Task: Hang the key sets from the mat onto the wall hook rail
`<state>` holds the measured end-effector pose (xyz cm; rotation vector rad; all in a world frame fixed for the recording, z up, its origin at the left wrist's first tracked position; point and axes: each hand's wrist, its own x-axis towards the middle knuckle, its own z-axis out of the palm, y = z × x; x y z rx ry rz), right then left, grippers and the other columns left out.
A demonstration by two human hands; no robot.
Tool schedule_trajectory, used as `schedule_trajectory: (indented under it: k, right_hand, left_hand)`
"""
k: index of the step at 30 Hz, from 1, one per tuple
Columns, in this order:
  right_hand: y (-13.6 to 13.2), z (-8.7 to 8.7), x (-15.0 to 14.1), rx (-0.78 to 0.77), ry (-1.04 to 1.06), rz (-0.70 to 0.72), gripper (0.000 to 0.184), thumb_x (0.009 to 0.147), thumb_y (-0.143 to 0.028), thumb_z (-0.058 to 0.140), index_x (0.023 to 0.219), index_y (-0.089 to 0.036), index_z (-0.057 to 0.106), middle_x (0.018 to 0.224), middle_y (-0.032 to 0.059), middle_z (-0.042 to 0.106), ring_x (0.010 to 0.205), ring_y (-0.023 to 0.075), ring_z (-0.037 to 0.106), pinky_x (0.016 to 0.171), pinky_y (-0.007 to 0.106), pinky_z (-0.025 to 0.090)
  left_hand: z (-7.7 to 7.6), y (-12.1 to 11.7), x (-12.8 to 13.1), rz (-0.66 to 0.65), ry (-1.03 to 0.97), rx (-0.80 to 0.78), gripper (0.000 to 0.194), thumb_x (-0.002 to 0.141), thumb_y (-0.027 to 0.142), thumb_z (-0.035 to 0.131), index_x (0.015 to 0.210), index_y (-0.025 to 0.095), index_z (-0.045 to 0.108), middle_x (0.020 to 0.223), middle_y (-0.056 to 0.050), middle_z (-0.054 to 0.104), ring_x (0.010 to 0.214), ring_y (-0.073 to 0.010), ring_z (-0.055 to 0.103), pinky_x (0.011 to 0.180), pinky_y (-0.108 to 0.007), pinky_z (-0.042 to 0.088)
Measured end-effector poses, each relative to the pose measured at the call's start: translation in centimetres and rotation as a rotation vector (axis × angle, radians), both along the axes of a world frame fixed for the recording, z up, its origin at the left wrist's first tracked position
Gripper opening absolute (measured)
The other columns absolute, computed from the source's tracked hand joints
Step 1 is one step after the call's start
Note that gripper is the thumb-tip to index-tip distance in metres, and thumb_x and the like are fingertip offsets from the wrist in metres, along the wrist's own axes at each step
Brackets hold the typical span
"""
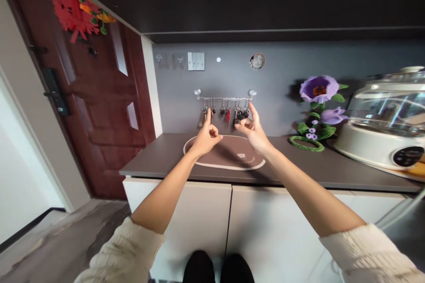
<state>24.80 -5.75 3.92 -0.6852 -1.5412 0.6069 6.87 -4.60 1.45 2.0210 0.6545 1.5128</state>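
My left hand is held up over the brown mat, index finger stretched upward, thumb pointing inward and the other fingers curled. Nothing shows in it. Opposite it, my right hand has its index finger raised and its thumb apart, also without anything visible in it. Behind both hands a clear hook rail is fixed to the grey wall panel. Several keys hang from it, among them a red key fob and a dark bunch of keys partly behind my right hand. My fingertips overlap the rail's ends in view; contact cannot be told.
The brown mat with a pale rim lies on the dark countertop. To the right stand purple crocheted flowers and a white appliance with a transparent cover. A shelf overhangs the counter; a dark red door is at left.
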Motion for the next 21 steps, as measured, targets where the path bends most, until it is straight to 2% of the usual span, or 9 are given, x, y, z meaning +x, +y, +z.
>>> schedule_trajectory:
  k: [4, 7, 10, 13, 17, 21]
  right_hand:
    - [-2.9, -3.0, -0.8, 0.056, -0.223, 0.058, 0.093, 0.073, -0.029, 0.058, 0.138, -0.029, -0.009, 0.072, -0.0028, 0.048, 0.062, 0.0107, 0.044, 0.06, 0.024, 0.042]
    - [-3.8, -5.6, -0.7, 0.02, -0.33, 0.077, 0.092, 0.076, -0.028, 0.055, 0.137, -0.026, -0.013, 0.072, -0.0031, 0.046, 0.062, 0.0097, 0.043, 0.061, 0.023, 0.041]
    - [-4.1, -7.3, -0.5, -0.037, -0.349, 0.075, 0.091, 0.077, -0.026, 0.053, 0.136, -0.026, -0.016, 0.071, -0.0041, 0.044, 0.061, 0.0087, 0.042, 0.061, 0.022, 0.04]
    - [-4.2, -7.4, -0.5, -0.055, -0.345, 0.063, 0.092, 0.077, -0.026, 0.053, 0.136, -0.026, -0.018, 0.07, -0.0045, 0.044, 0.061, 0.0084, 0.042, 0.061, 0.022, 0.041]
    - [-3.7, -6.4, -0.2, -0.057, -0.361, 0.044, 0.092, 0.076, -0.027, 0.054, 0.137, -0.026, -0.015, 0.07, -0.0044, 0.045, 0.061, 0.0087, 0.044, 0.062, 0.023, 0.042]
    - [-1.8, -5.4, 1.2, -0.107, -0.375, 0.018, 0.088, 0.074, -0.034, 0.056, 0.139, -0.028, -0.003, 0.077, -0.0017, 0.051, 0.066, 0.0111, 0.049, 0.066, 0.028, 0.046]
  left_hand:
    - [-1.7, -2.4, -1.9, -0.018, 0.114, 0.03, 0.101, 0.07, 0.012, 0.057, 0.135, 0.024, -0.019, 0.067, 0.007, 0.046, 0.063, -0.0059, 0.044, 0.073, -0.022, 0.038]
    - [-3.9, -3.1, -2.7, -0.046, 0.17, -0.023, 0.101, 0.07, 0.013, 0.056, 0.134, 0.023, -0.021, 0.067, 0.007, 0.046, 0.062, -0.006, 0.044, 0.07, -0.021, 0.038]
    - [-5.4, -2.9, -3.1, -0.078, 0.157, -0.101, 0.102, 0.07, 0.014, 0.057, 0.133, 0.023, -0.023, 0.068, 0.007, 0.046, 0.061, -0.0054, 0.044, 0.068, -0.02, 0.038]
    - [-5.5, -2.8, -3.3, -0.091, 0.137, -0.144, 0.103, 0.069, 0.016, 0.058, 0.133, 0.024, -0.022, 0.067, 0.007, 0.047, 0.06, -0.0051, 0.044, 0.067, -0.019, 0.038]
    - [-4.4, -2.4, -3.7, -0.103, 0.124, -0.173, 0.105, 0.067, 0.018, 0.061, 0.134, 0.025, -0.019, 0.067, 0.007, 0.048, 0.06, -0.0054, 0.044, 0.066, -0.02, 0.039]
    - [-3.9, -0.1, -4.3, -0.018, 0.078, -0.258, 0.105, 0.065, 0.027, 0.065, 0.136, 0.028, -0.013, 0.077, 0.004, 0.055, 0.066, -0.0069, 0.049, 0.071, -0.024, 0.041]
